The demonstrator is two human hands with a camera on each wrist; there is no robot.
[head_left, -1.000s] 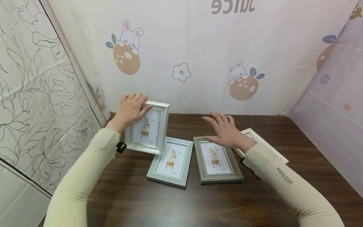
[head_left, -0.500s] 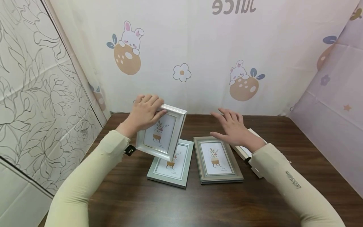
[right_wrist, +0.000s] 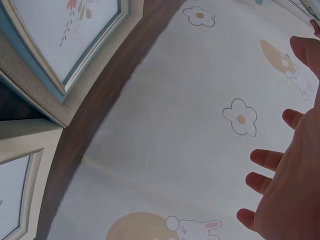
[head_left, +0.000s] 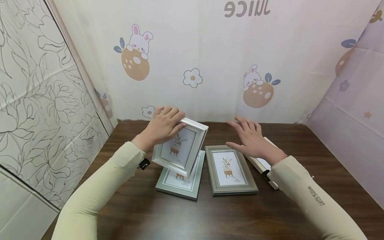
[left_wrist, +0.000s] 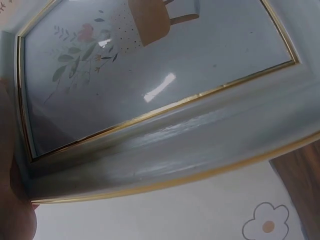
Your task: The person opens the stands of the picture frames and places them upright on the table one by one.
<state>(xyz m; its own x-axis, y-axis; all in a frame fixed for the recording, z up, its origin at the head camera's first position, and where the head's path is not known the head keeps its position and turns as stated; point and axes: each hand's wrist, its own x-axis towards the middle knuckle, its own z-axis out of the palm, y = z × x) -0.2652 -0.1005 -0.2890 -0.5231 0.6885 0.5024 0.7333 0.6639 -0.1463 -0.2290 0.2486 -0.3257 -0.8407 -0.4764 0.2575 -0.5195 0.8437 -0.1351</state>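
Observation:
My left hand (head_left: pixel 163 128) grips the top edge of a silver-white picture frame (head_left: pixel 192 151), thumb on its front and fingers over the back. The frame tilts above a pale green picture frame (head_left: pixel 177 191) and covers much of it in the head view. In the left wrist view, the silver frame's gold-lined border (left_wrist: pixel 165 130) fills most of the picture. My right hand (head_left: pixel 250 140) hovers with spread, relaxed fingers, holding nothing. Below it lies a grey-brown picture frame (head_left: pixel 252 186). The right wrist view shows the right hand (right_wrist: pixel 290 175) apart from any frame.
A cream picture frame (head_left: pixel 259 163) lies at the right, partly hidden under my right forearm. All rest on a dark wooden table (head_left: pixel 144 213). A curtain printed with rabbits (head_left: pixel 210 43) hangs along the back edge, and a flower-patterned panel (head_left: pixel 45 83) stands at the left.
My left hand has carried the silver-white frame rightward and slightly down, tilting it over the pale green frame. My right hand has shifted a little to the right.

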